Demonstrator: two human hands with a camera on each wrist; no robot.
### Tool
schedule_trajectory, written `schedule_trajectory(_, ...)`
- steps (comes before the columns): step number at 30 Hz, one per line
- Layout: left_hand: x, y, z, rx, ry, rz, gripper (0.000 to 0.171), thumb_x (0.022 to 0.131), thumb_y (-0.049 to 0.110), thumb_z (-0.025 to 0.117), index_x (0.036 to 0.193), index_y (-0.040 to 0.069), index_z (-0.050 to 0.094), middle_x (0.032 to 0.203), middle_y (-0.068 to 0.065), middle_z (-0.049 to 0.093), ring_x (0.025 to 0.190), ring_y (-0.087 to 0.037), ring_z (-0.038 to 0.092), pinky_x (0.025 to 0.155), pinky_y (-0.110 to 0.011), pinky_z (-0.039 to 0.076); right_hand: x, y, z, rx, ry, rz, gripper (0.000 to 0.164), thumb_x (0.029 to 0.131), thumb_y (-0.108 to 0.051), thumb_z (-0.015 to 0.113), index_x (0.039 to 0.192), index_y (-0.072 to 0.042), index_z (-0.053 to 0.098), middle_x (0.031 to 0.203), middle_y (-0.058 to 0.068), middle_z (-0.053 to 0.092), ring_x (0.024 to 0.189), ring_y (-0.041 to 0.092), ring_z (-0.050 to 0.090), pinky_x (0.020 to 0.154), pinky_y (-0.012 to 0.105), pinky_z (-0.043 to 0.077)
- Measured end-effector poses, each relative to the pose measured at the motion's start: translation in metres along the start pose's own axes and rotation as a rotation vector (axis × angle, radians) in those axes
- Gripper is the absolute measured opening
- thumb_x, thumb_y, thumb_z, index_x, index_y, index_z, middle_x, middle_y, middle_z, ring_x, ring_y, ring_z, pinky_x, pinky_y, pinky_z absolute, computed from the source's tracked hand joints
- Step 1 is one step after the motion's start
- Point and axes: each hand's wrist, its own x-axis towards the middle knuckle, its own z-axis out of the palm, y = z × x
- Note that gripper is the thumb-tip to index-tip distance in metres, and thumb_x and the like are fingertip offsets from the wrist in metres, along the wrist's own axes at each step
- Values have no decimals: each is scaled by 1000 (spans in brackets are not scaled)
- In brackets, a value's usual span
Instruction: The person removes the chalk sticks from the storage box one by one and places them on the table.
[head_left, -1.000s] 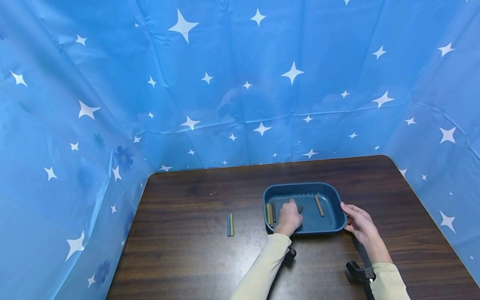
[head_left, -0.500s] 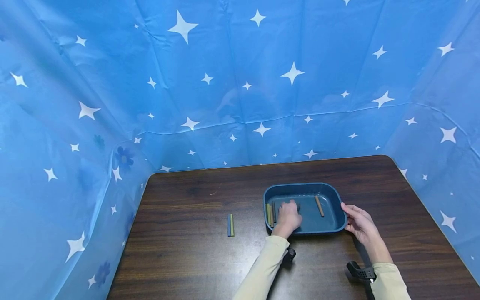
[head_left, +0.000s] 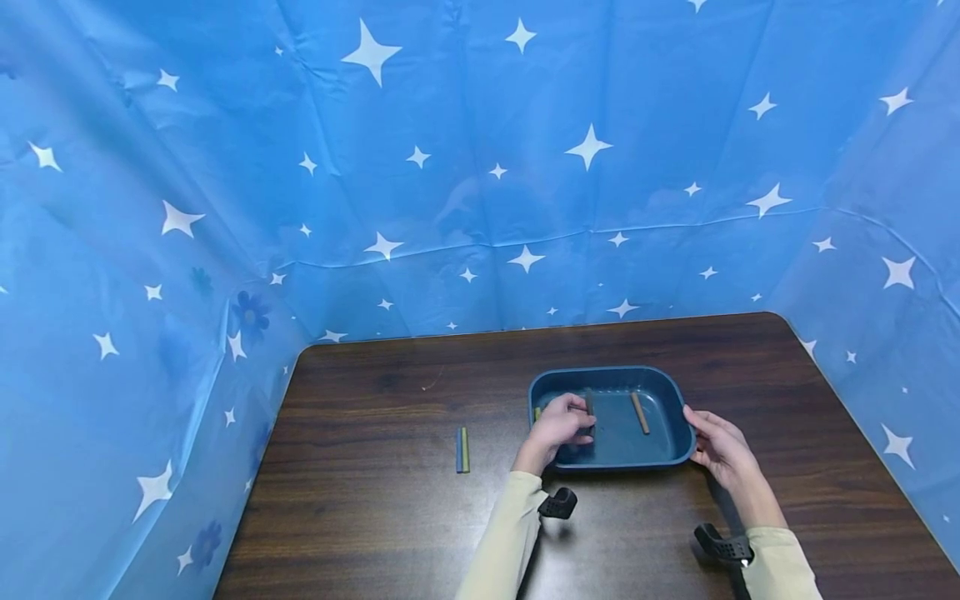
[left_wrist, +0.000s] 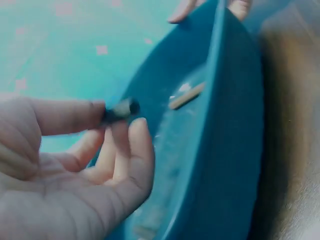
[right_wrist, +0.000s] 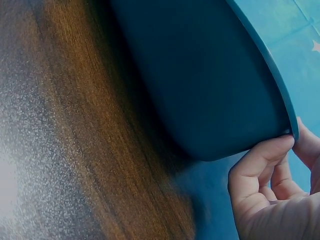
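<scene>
My left hand (head_left: 557, 427) is over the left part of a blue tray (head_left: 617, 454), pinching a dark chalk stick (head_left: 589, 407) between thumb and fingers. In the left wrist view this dark stick (left_wrist: 122, 111) points end-on past the fingertips. A brown chalk stick (head_left: 640, 413) lies in the tray's right half. The tip of a yellow-green stick (head_left: 537, 412) shows at the left wall, and my left hand hides the rest there. At the tray's right end, my right hand (head_left: 723, 450) grips the rim, with the thumb (right_wrist: 270, 147) against the outer wall.
Left of the tray, a blue stick (head_left: 459, 451) and a yellow-green stick (head_left: 465, 450) lie side by side on the dark wooden table (head_left: 360, 467). A blue star-patterned curtain (head_left: 480, 192) rises behind the table and along both sides.
My left hand has drawn back left from the tray's middle and turned, with the dark stick now showing upright in its fingers. The right hand and tray have stayed in place.
</scene>
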Motion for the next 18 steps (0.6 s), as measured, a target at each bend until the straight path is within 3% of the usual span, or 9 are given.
schedule_trajectory(11, -21, 15, -36, -80, 35, 98, 17, 99, 1, 64, 113, -6, 56, 90, -4, 62, 76, -15, 63, 81, -38, 62, 0, -1, 1, 4, -2, 2, 31, 108, -25, 57, 79, -19, 68, 75, -6, 66, 67, 7, 59, 58, 21, 54)
schedule_trajectory(18, -31, 15, -61, -108, 87, 116, 22, 98, 0, 64, 116, -10, 56, 89, -4, 63, 78, -14, 64, 78, -31, 60, 0, 0, 1, 19, 3, 18, 31, 108, -24, 57, 79, -18, 68, 75, -5, 66, 67, 8, 60, 58, 22, 54)
